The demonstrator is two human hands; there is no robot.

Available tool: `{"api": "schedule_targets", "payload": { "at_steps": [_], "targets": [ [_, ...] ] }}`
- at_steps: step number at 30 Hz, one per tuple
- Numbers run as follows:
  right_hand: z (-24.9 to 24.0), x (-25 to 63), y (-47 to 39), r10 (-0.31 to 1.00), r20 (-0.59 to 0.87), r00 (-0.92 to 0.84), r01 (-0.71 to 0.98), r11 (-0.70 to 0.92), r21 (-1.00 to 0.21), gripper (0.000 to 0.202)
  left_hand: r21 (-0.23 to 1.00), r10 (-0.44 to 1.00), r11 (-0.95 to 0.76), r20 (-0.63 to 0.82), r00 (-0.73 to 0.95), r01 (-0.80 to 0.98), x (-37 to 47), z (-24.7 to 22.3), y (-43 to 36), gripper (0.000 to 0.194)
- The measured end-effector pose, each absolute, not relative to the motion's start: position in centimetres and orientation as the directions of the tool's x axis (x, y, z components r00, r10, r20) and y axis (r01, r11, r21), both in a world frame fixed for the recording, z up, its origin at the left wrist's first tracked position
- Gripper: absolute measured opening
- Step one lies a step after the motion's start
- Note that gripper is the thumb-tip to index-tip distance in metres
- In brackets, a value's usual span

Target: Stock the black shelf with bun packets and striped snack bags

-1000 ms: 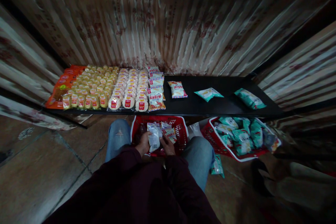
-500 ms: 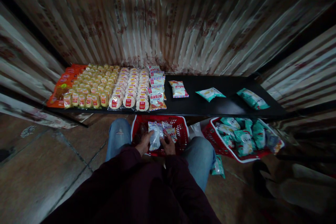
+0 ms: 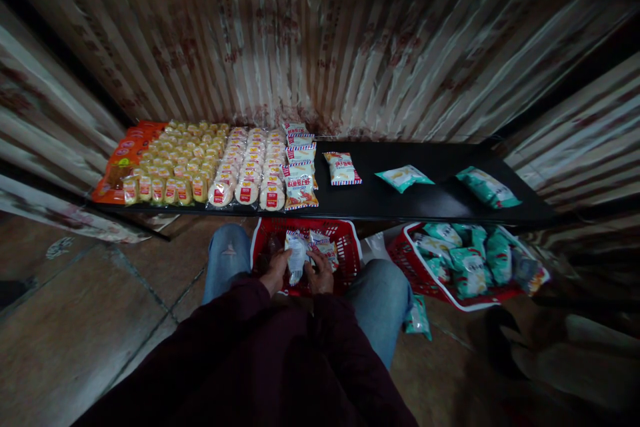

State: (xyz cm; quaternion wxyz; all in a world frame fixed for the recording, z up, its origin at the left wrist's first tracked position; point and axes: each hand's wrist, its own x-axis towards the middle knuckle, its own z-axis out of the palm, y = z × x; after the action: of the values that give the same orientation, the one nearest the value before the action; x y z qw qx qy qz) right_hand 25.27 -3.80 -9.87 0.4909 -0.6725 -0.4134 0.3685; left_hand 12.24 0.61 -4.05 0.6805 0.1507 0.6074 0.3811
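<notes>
Over the red basket (image 3: 355, 250) between my knees, my left hand (image 3: 275, 272) grips the left edge of a snack bag (image 3: 296, 255). The bag's pale printed back faces up, with a striped band along its top. My right hand (image 3: 321, 275) has its thumb and fingers at the bag's right edge; its exact contact is hard to make out. More striped snack bags (image 3: 327, 250) lie in the basket beyond my right fingers.
A low black shelf (image 3: 345, 203) holds orange packs (image 3: 123, 160), yellow wrapped cakes (image 3: 173, 170), round white packs (image 3: 246, 173), a row of striped bags (image 3: 301, 177) and green bags (image 3: 490, 187). Another red basket (image 3: 425, 280) holds green bags; one green bag (image 3: 418, 317) lies on the floor.
The snack bag has turned in my hands and now looks narrower. The view has shifted slightly; the shelf goods have not moved.
</notes>
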Motion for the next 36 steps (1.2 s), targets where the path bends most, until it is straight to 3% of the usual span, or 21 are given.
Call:
{"api": "schedule_targets", "payload": {
  "at_steps": [14,21,29,36],
  "targets": [
    [-7.1,24.0,-3.7,0.898,-0.352,0.265,0.044,-0.375,-0.926,0.078,0.669,0.683,0.707,-0.73,-0.026,-0.232,12.2,-3.4,0.3,0.033],
    [-6.0,23.9,-4.1,0.84,-0.434,0.325,-0.174,-0.398,-0.901,0.067,0.708,0.727,0.665,-0.686,-0.008,-0.237,12.5,-4.1,0.1,0.043],
    [-5.1,24.4,-3.9,0.809,-0.544,0.222,-0.498,-0.386,-0.777,0.07,0.686,0.737,0.67,-0.662,0.139,-0.284,12.6,-3.2,-0.2,0.061],
    [-3.6,25.3,-4.2,0.793,-0.554,0.254,-0.401,-0.435,-0.806,0.061,0.683,0.743,0.669,-0.621,0.249,-0.293,12.7,-1.8,0.4,0.064]
  ]
}}
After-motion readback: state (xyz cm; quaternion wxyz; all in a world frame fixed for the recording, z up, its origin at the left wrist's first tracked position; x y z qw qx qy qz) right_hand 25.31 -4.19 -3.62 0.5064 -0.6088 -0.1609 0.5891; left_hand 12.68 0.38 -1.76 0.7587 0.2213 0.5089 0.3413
